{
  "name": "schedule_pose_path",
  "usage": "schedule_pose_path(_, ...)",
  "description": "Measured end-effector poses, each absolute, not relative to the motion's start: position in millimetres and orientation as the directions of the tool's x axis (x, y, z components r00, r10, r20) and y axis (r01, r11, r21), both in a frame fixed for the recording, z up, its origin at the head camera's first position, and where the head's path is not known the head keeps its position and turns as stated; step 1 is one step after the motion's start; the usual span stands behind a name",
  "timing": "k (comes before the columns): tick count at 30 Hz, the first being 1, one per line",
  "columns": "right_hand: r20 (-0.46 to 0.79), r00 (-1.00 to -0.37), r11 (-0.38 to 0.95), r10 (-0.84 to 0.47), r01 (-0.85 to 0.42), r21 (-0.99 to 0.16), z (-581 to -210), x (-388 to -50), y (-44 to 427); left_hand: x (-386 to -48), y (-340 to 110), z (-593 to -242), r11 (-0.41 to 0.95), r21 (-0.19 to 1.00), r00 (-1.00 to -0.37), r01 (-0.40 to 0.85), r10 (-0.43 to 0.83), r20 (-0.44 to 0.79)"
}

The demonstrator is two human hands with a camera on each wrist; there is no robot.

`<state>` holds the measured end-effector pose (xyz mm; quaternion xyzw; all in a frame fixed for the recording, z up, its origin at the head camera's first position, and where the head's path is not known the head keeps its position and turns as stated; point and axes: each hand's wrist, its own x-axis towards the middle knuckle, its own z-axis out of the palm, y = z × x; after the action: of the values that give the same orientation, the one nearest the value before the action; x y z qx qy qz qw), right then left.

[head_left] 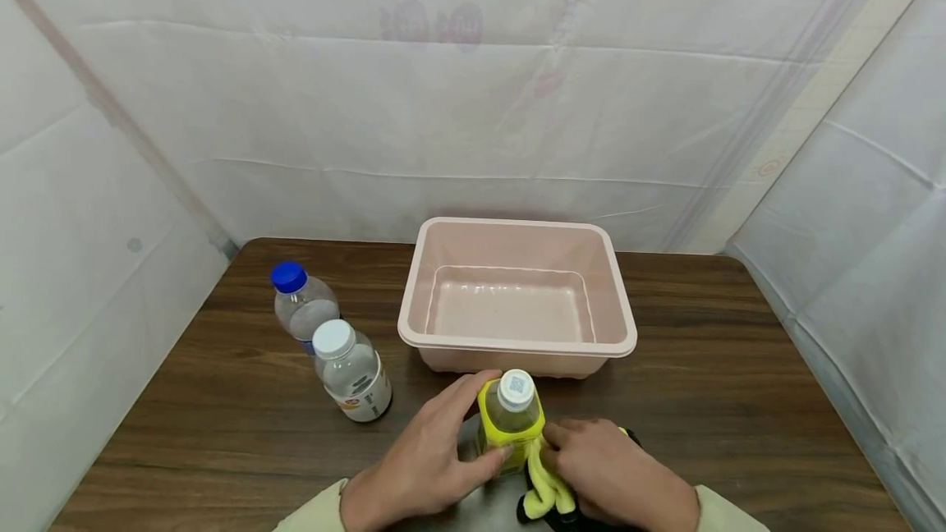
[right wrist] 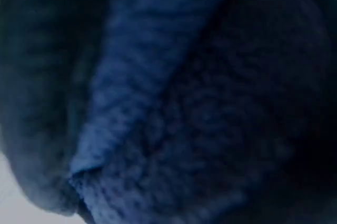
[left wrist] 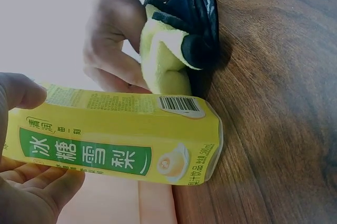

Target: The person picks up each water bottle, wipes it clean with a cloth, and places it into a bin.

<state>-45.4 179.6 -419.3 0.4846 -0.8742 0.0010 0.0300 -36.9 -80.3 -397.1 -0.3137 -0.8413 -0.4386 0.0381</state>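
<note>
On the table, my left hand [head_left: 436,458] grips a drink bottle [head_left: 517,439] with a yellow label and white cap, thumb on the near side and fingers round the far side. In the left wrist view the bottle's label [left wrist: 116,134] shows green panels and a barcode. My right hand [head_left: 613,466] holds a bunched plush cloth [head_left: 545,489], yellow on one face and dark on the other, close against the bottle's right side. The folded cloth [left wrist: 163,50] also shows beyond the bottle in the left wrist view. Dark, blurred fabric [right wrist: 174,103] fills the right wrist view.
A pale pink plastic basin [head_left: 626,337] stands just behind the bottle. To the left are a white-capped clear bottle [head_left: 362,391] and, behind it, a blue-capped one [head_left: 306,306]. White sheeting [head_left: 473,121] surrounds the brown wooden table [head_left: 222,433] at the back and sides.
</note>
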Motion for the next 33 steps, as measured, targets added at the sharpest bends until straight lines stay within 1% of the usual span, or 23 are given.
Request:
schedule_pose_path(3,0.097,-0.534,0.534,-0.840,-0.845,-0.028,-411.9,-48.4,185.6,-37.7,-80.2,-396.8,0.420,0.716,-0.802,0.557,0.495,0.333)
schedule_pose_path(6,0.200,-0.549,0.542,-0.811,-0.835,-0.095,-403.9,-51.2,193.4,-38.1,-80.7,-396.3,0.433,0.720,-0.811,0.542,0.495,0.312)
schedule_pose_path(10,0.356,-0.574,0.548,-0.738,-0.817,-0.180,-392.3,-55.1,202.8,-37.8,-82.0,-395.9,0.431,0.743,-0.824,0.512,0.491,0.284)
schedule_pose_path(13,0.440,-0.578,0.523,-0.687,-0.814,-0.254,-386.0,-57.8,206.4,-37.8,-83.6,-396.4,0.417,0.753,-0.822,0.510,0.494,0.283)
schedule_pose_path(15,0.472,-0.580,0.499,-0.664,-0.814,-0.297,-383.9,-58.4,207.4,-38.0,-85.0,-396.1,0.412,0.749,-0.815,0.519,0.503,0.288)
schedule_pose_path(19,0.508,-0.585,0.454,-0.632,-0.811,-0.369,-383.4,-57.5,205.8,-39.3,-87.4,-394.7,0.396,0.743,-0.797,0.539,0.526,0.297)
schedule_pose_path(24,0.524,-0.593,0.427,-0.611,-0.805,-0.413,-384.9,-54.5,200.7,-39.4,-87.9,-392.5,0.370,0.750,-0.786,0.548,0.535,0.311)
schedule_pose_path(27,0.529,-0.590,0.417,-0.610,-0.806,-0.419,-386.7,-51.6,199.2,-38.7,-85.4,-389.8,0.353,0.785,-0.801,0.509,0.529,0.281)
schedule_pose_path(29,0.528,-0.590,0.416,-0.611,-0.807,-0.420,-388.2,-49.6,198.4,-37.6,-81.9,-388.0,0.360,0.806,-0.822,0.469,0.512,0.250)
schedule_pose_path(33,0.544,-0.560,0.395,-0.625,-0.828,-0.399,-391.1,-47.3,196.3,-34.2,-72.9,-385.8,0.422,0.815,-0.874,0.397,0.445,0.196)
